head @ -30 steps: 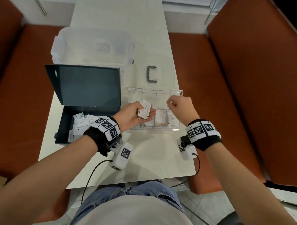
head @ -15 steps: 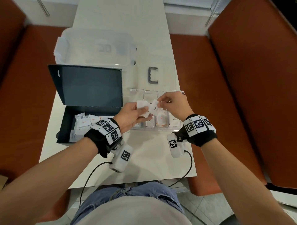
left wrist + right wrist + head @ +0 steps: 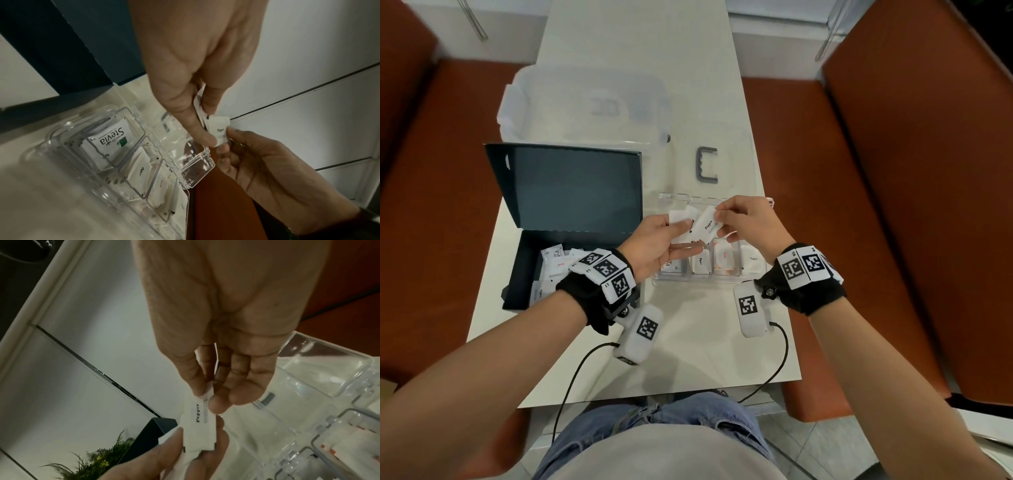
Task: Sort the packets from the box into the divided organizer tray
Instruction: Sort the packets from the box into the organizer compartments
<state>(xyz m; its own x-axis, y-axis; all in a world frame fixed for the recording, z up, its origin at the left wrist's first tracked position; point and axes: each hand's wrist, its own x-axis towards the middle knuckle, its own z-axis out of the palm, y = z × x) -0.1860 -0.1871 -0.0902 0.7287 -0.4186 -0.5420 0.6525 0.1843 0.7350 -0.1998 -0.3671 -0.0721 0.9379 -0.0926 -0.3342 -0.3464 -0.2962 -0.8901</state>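
Over the clear divided organizer tray (image 3: 709,279) my left hand (image 3: 681,236) grips a small stack of white packets (image 3: 680,216). My right hand (image 3: 722,216) pinches the upper end of a pepper packet (image 3: 708,224) whose lower end still lies in that stack. The left wrist view shows my left hand (image 3: 203,123) and right hand (image 3: 257,162) on the pepper packet (image 3: 219,128); a Stevia packet (image 3: 111,138) stands in the tray (image 3: 195,164). Seen from the right wrist, right hand (image 3: 207,395) pinches the packet (image 3: 200,426). The dark box (image 3: 520,274) on the left holds several packets (image 3: 554,263).
The box lid (image 3: 571,188) stands open behind the box. A clear storage bin (image 3: 585,106) and a grey handle (image 3: 707,164) lie farther back. Red-brown benches (image 3: 859,205) flank the narrow table. Cables (image 3: 571,387) hang over its front edge.
My right hand has moved left from above the tray to my left hand and has taken hold of the pepper packet. The left hand has lifted slightly with its stack.
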